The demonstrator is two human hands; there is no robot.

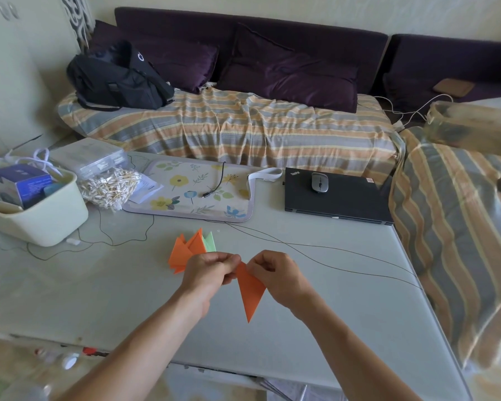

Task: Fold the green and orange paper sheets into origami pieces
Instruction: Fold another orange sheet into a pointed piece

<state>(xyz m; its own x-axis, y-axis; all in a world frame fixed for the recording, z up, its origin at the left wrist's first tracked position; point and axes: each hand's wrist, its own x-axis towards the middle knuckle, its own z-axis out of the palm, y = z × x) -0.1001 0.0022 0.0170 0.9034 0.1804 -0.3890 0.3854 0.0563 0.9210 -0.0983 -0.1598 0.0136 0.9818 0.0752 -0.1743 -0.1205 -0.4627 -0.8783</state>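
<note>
Both hands are raised just above the table [315, 328], close together near its near-middle, and they share one orange paper piece [250, 293]: the left hand [211, 270] pinches its upper left corner with curled fingers, and the right hand [275, 273] pinches the upper right edge, so each is clamped on the same sheet. That piece is already folded into a long narrow triangle whose tip points down toward the near edge, which suggests the work is partway through a fold on this unit, probably setting or sharpening a crease at its wide top end. Just beyond the left hand, lying on the table, is a small heap of finished orange pieces [182, 253] with a green piece [210, 243] tucked at its right side, so several units look done already. The next move likely calls for keeping the layers aligned at the top while one thumb runs the crease; the paper is thin and will slip or skew if either pinch loosens. For room, the near part of the table under and beside the hands offers flat space to press a fold down. A thin dark cable [330, 256] runs across the table just beyond the right hand toward the right edge and could snag. Farther off are a floral mat [191, 192], a closed laptop [344, 198] with a mouse [319, 182] on it, and a cream bin [44, 218] at far left, all well apart from the hands.
</note>
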